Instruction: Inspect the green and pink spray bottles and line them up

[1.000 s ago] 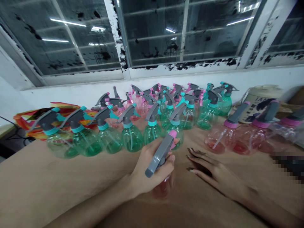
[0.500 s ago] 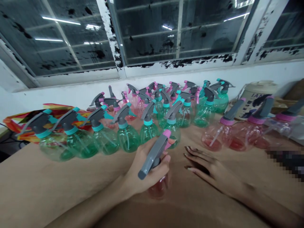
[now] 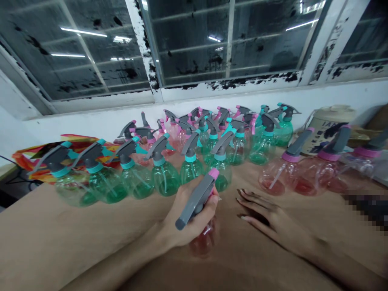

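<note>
My left hand (image 3: 184,218) is wrapped round the neck of a pink spray bottle (image 3: 203,241) with a grey trigger head (image 3: 196,199), which stands on the brown table (image 3: 60,238). The index finger lies on the pink trigger near the nozzle. My right hand (image 3: 266,220) rests flat on the table just right of the bottle, fingers spread, holding nothing.
A row of green spray bottles (image 3: 163,173) with teal collars stands behind my hands, several more green and pink ones behind it by the wall. Pink bottles (image 3: 273,178) stand at the right, beside a cream jar (image 3: 327,127). A striped bag (image 3: 30,157) lies at the left.
My left index finger has pressed closer onto the pink trigger. The right hand has stayed flat in place; the view shifted slightly.
</note>
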Available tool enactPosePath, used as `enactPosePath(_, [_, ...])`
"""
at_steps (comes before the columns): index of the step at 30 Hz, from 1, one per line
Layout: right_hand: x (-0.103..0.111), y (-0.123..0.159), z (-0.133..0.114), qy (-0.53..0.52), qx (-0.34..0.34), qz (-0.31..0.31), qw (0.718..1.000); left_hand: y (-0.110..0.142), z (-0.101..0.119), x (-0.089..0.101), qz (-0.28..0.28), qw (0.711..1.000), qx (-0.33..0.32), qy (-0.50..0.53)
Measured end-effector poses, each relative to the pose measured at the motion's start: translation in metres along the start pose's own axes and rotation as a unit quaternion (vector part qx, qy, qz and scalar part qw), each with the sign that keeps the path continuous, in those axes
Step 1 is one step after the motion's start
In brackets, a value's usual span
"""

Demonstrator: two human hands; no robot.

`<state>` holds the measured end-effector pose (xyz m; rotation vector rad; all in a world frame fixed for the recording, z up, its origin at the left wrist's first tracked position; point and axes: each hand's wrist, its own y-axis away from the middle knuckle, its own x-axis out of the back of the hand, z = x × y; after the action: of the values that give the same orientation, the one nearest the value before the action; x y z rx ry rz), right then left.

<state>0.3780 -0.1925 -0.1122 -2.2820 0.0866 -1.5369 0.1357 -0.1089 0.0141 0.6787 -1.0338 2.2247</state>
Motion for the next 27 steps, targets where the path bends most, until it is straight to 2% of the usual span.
enactPosePath(4, [0.0009,0.0001,-0.0013,0.001,-0.001,-0.010,1.000,0.0024,-0.0014,-0.0026,0.029,0.999,0.008,0.024])
enactPosePath(8, [-0.0009,0.0008,0.0002,0.012,-0.005,-0.012,1.000,0.0056,-0.0035,-0.0060,0.025,0.998,0.029,0.043])
enactPosePath(15, [-0.0011,0.0002,-0.0011,0.007,0.006,0.004,1.000,0.0049,-0.0013,-0.0060,0.043,0.998,0.021,0.042])
enactPosePath(21, [-0.0014,-0.0001,-0.0014,-0.003,0.008,0.014,1.000,0.0057,-0.0018,-0.0064,0.029,0.997,0.040,0.057])
enactPosePath(27, [0.0014,-0.0011,-0.0044,0.012,-0.001,-0.006,1.000,0.0043,0.0007,-0.0038,0.041,0.998,0.033,0.016])
